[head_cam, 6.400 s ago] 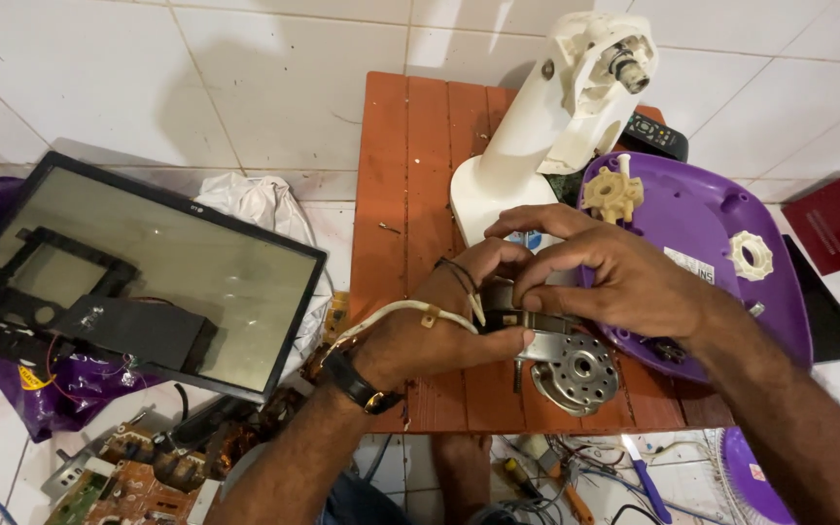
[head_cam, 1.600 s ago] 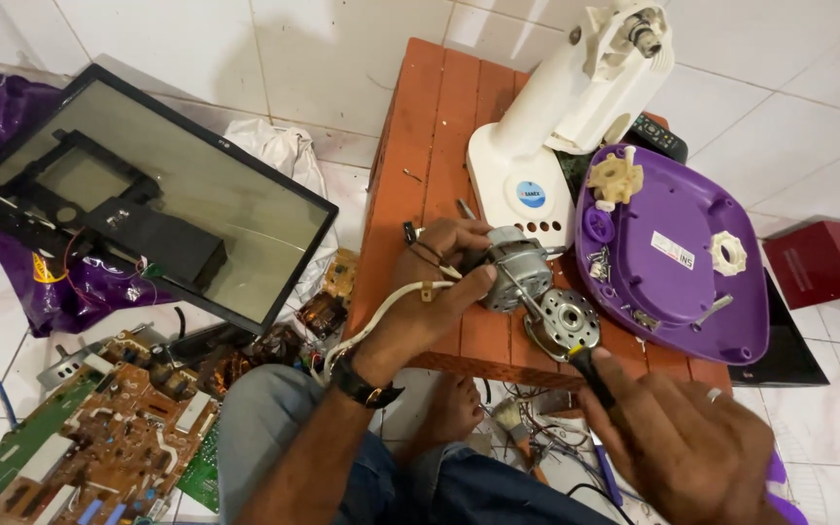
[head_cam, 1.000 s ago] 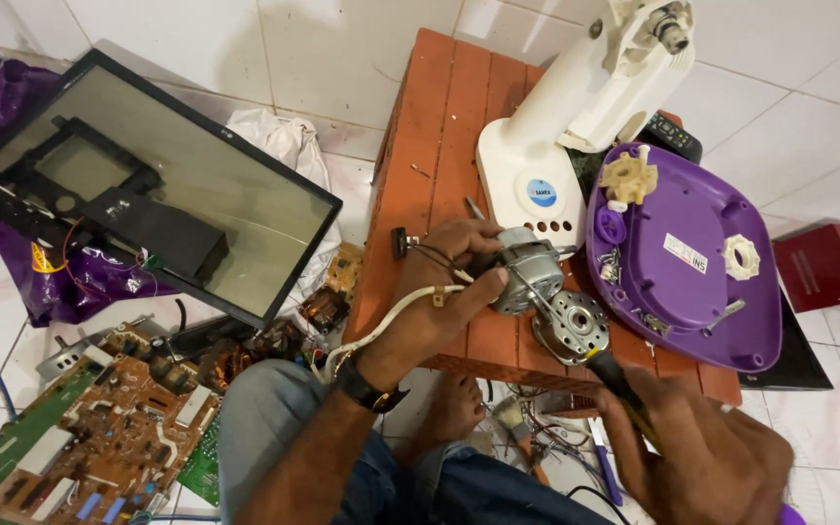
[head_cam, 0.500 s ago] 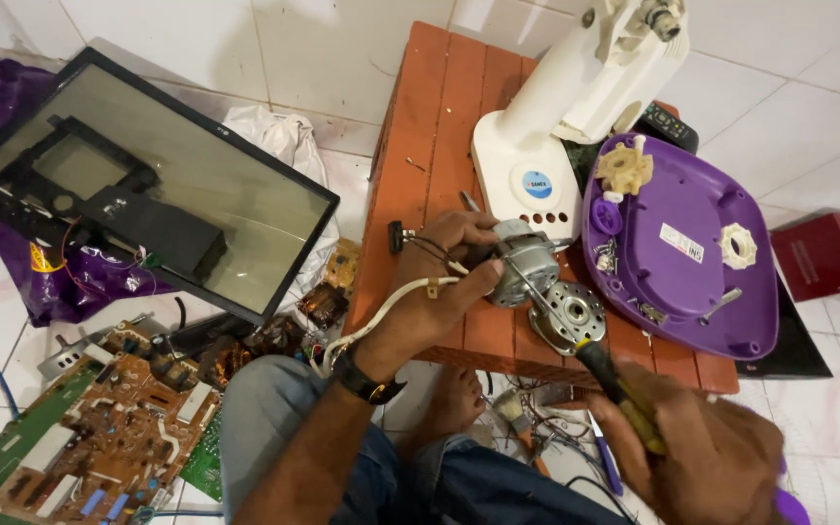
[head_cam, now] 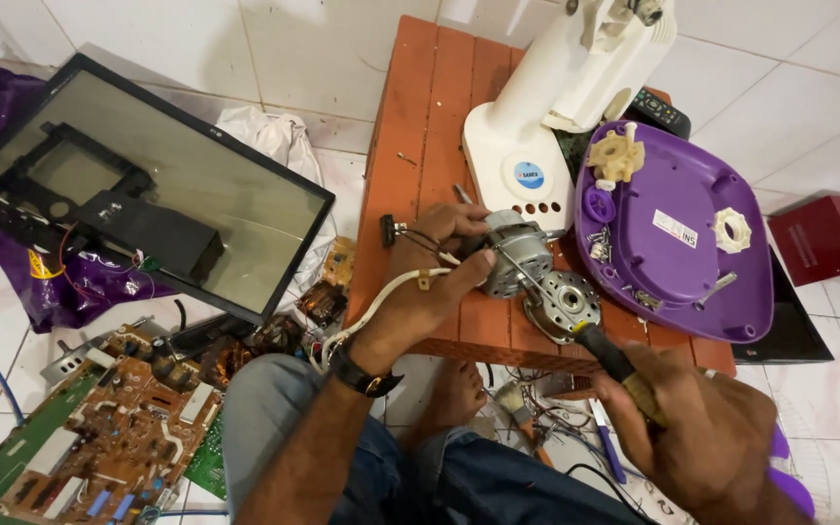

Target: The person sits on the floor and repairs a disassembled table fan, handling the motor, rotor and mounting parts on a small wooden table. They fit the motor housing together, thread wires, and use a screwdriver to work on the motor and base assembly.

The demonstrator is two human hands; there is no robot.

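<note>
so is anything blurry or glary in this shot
Head view: even, soft light with faint shadows; the motor in the left hand is sharp; the right hand near the lens looks slightly soft; the flat screen panel shows a dull sheen, no hard glare; edges bend slightly.

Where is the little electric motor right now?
In the head view, the motor sits on the wooden table, gripped by the left hand, just in front of the white fan stand.

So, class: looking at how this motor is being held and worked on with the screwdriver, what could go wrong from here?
1. The screwdriver is angled toward the left hand gripping the motor; a slip might jab its fingers.
2. The motor's end plate sits near the wooden table edge and could drop.
3. Loose screws on the purple cover may scatter.
</note>
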